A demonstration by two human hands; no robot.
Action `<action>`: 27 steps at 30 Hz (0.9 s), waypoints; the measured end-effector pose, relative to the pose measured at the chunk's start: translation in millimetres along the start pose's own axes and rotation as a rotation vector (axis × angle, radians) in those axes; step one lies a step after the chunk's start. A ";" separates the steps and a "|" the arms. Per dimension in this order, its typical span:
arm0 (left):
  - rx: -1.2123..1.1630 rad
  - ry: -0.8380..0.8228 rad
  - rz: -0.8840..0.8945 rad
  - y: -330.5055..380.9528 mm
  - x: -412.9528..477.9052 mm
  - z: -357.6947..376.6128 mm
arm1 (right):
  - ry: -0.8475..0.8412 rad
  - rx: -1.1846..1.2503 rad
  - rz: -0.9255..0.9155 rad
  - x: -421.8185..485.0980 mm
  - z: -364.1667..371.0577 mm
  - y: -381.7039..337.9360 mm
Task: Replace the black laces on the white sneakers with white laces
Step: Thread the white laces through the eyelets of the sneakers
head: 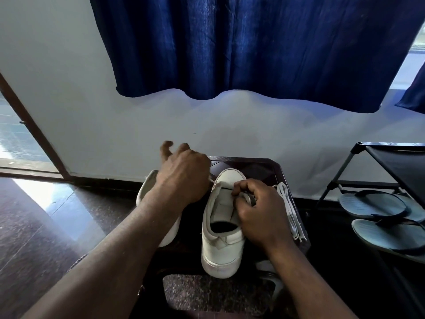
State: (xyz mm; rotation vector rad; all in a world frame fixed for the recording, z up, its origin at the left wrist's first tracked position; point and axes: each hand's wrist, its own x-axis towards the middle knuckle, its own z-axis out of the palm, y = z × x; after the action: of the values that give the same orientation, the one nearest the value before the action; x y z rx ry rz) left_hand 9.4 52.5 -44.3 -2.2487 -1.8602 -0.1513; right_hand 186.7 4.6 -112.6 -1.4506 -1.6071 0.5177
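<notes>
Two white sneakers stand on a small dark stool (pixel 262 168). The right sneaker (pixel 224 240) points away from me, its heel nearest. My left hand (pixel 184 176) hovers over its left side and pinches the end of a white lace (pixel 212 181) that runs into a front eyelet. My right hand (pixel 257 210) grips the sneaker's right eyelet flap, fingers curled over the tongue. The left sneaker (pixel 147 187) lies mostly hidden under my left forearm. A spare white lace (pixel 291 212) lies folded along the stool's right edge. I see no black lace.
A dark shoe rack (pixel 395 166) stands at the right with a pair of grey flip-flops (pixel 377 217) on its low shelf. A white wall with a blue curtain (pixel 253 42) is right behind the stool. Polished stone floor (pixel 46 226) lies to the left.
</notes>
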 end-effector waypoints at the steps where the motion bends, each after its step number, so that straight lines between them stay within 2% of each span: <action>1: 0.013 0.033 -0.064 -6.5 1.5 -2.8 | -0.004 -0.001 0.000 0.2 -0.1 -0.2; 3: 0.009 0.097 -0.154 -19.1 2.3 -8.2 | -0.011 -0.001 -0.003 0.6 0.1 -0.3; 5: -0.007 0.116 -0.158 -22.7 0.9 -9.4 | -0.008 -0.003 -0.009 0.8 -0.5 0.1; 10: -0.114 0.029 0.037 -1.7 -3.4 1.1 | -0.011 0.010 -0.007 0.7 -2.6 -2.0; 13: -0.055 -0.022 0.116 4.6 -3.3 7.6 | -0.011 0.024 -0.010 0.2 -2.2 -3.2; 15: -0.008 -0.025 0.102 7.5 -4.3 6.9 | -0.007 0.028 -0.007 0.7 -1.9 -1.7; 17: 0.023 0.067 -0.001 2.7 -3.7 -0.5 | -0.011 0.029 -0.007 0.8 -2.5 -0.6; 20: -0.105 0.354 -0.262 -19.0 -1.7 -11.9 | -0.032 0.041 -0.005 1.0 -3.0 1.2; 22: -0.183 0.440 -0.313 -28.3 -2.0 -11.3 | -0.036 0.047 -0.020 0.2 -3.4 1.4; 24: -0.193 0.385 -0.241 -24.6 -3.0 -8.6 | -0.035 0.058 -0.023 0.6 -5.5 0.1; 27: -0.172 0.210 0.007 -12.3 -4.9 -0.5 | -0.011 0.300 0.107 4.1 -12.4 -0.6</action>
State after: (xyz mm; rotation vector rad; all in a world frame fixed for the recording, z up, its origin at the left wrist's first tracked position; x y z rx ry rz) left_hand -3.5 49.8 -43.6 -2.2468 -1.7881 -0.5437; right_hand 196.8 5.2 -104.3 -1.3118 -1.3961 0.7939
